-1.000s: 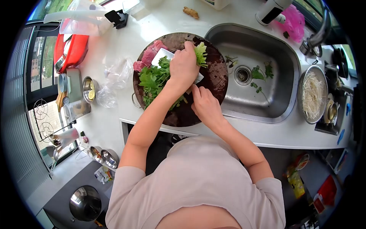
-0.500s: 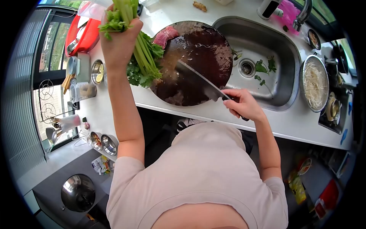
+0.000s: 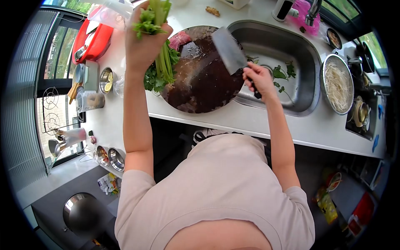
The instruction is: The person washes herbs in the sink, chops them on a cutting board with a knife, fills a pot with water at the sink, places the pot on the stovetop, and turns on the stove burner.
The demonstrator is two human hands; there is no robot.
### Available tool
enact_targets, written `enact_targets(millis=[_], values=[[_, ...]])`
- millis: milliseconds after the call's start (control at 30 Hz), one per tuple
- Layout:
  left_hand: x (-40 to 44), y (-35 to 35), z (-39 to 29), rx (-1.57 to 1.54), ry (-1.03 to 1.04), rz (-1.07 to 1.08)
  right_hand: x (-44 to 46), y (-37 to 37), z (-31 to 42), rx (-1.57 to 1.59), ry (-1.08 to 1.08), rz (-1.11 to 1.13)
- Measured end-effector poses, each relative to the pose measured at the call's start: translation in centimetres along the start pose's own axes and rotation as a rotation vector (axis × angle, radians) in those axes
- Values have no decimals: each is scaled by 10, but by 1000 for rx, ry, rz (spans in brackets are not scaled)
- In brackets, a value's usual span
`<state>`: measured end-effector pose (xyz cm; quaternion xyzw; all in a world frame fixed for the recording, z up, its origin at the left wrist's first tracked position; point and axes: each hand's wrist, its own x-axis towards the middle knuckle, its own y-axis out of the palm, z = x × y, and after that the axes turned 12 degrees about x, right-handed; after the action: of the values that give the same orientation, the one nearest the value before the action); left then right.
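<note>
My left hand is closed round a bunch of green celery, lifted at the left edge of the round dark cutting board. The leafy end hangs beside the board. In my right hand is the black handle of a cleaver, its broad blade over the right part of the board and slightly blurred. A piece of raw meat lies at the board's upper left edge.
Right of the board is a steel sink with green leaves inside. Beyond it stands a colander of pale shreds. A red basket and a metal bowl are on the left; ginger lies behind the board.
My left hand has lifted the celery off the board to the left. My right hand has taken hold of the cleaver and, since half a second ago, raised it up and away from me.
</note>
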<state>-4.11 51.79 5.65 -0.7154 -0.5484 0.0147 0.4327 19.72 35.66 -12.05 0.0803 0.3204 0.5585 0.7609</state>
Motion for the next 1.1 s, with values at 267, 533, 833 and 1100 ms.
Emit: enact_targets(millis=[267, 533, 833, 1100], values=[[-8, 34, -2, 190, 70, 118, -42, -32, 32, -24, -144, -95], [12, 17, -12, -28, 42, 73, -35, 73, -26, -144, 320, 417], [14, 3, -19, -53, 36, -3, 0, 29, 0, -110, 19, 41], [9, 17, 8, -59, 55, 38, -35, -4, 19, -120, -143, -42]])
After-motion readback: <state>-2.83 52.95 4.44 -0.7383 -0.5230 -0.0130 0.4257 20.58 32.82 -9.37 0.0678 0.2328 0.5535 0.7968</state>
